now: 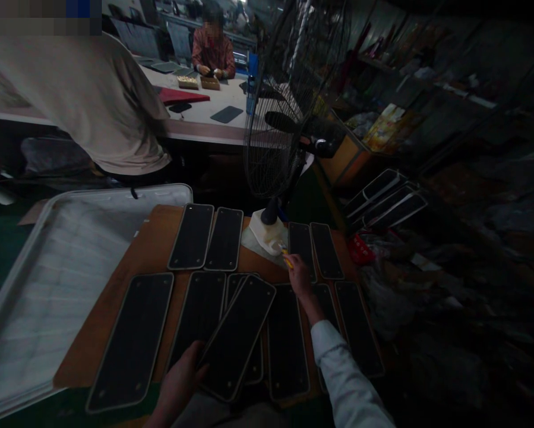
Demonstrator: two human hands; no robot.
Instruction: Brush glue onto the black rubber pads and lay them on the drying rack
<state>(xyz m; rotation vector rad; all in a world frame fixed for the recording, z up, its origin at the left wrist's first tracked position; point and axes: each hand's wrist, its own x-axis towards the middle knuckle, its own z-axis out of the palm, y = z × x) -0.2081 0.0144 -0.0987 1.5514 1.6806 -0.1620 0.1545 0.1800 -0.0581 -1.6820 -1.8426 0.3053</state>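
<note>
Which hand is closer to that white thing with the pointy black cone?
Right: the right hand holds a yellow tool beside the white thing; the left hand is farther back, gripping a dark panel.

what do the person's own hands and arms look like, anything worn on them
The left hand and right hand are ungloved. On the right, a pale bluish-grey, creased sleeve ends short of the wrist; on the left, no sleeve shows.

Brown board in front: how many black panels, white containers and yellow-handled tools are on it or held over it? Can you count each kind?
Black panels lying flat, some partly covered: 10
Black panel in the left hand: 1
White container: 1
Yellow-handled tool in the right hand: 1
Total: 13
</note>
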